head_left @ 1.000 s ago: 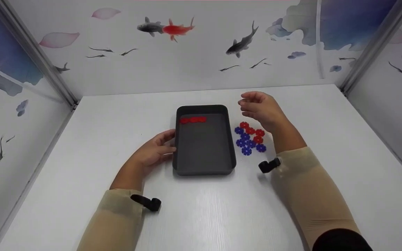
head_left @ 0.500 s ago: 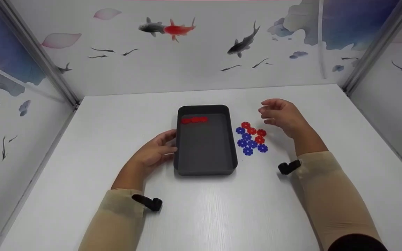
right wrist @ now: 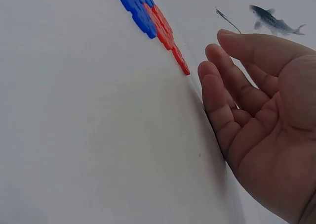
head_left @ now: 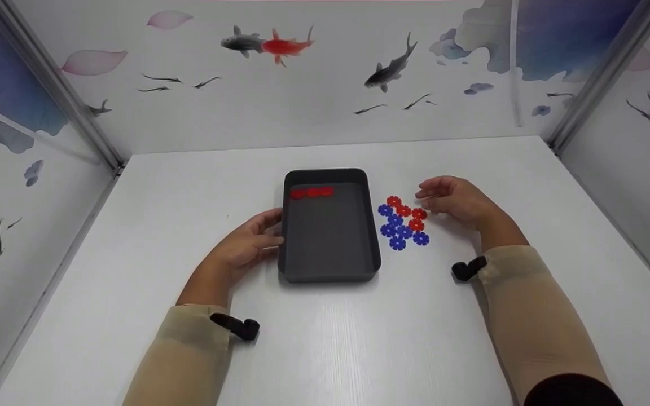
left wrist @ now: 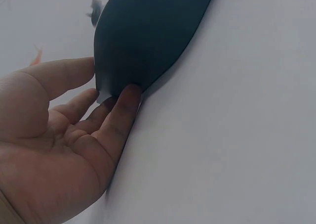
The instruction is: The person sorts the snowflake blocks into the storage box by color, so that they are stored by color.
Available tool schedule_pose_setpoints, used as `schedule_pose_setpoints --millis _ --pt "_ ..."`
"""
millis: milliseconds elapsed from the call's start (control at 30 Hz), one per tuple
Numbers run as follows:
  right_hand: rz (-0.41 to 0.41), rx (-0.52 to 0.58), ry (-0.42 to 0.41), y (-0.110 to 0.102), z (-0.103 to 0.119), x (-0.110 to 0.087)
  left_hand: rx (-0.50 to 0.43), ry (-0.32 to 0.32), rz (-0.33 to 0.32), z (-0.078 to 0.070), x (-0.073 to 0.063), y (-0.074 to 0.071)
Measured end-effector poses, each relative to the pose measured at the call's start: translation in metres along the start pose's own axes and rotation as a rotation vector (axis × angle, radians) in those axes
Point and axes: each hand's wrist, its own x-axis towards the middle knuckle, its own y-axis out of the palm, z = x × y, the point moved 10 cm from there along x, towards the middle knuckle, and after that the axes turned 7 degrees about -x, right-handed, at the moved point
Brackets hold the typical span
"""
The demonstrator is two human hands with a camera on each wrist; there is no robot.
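Observation:
A dark grey rectangular tray point(head_left: 329, 278) stands in the middle of the white table in the head view. Inside it, near the far end, lie several red flower-shaped discs point(head_left: 312, 193) in a row. My left hand point(head_left: 249, 243) rests its fingertips against the outside of the tray's left wall; the left wrist view shows those fingers point(left wrist: 121, 117) meeting the dark tray side point(left wrist: 148, 36). To the right of the tray lies a loose cluster of red discs point(head_left: 403, 211) and blue discs point(head_left: 404, 232). Just right of that cluster hovers my right hand point(head_left: 457, 203), fingers loosely bent and holding nothing.
White panels printed with fish point(head_left: 390, 70) and petals border the table point(head_left: 325, 344) at the back and both sides. Metal posts point(head_left: 596, 84) stand at the back corners. A black wrist camera point(head_left: 469, 269) juts out from the right sleeve.
My right hand has moved right from beyond the discs, then dropped nearer to their right side. The left hand stays at the tray; the discs keep their places.

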Motion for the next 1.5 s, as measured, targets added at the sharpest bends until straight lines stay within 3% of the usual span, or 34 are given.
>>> schedule_pose_setpoints --millis 300,500,1500 --pt "0.054 -0.121 -0.047 0.006 0.003 -0.001 0.006 -0.006 -0.023 0.0 0.0 -0.001" --pt "0.063 -0.202 -0.056 0.009 0.003 -0.004 -0.015 -0.008 0.002 -0.001 0.0 0.001" --pt "0.065 -0.361 -0.018 0.013 0.01 -0.007 -0.009 0.006 0.003 -0.001 0.0 0.001"
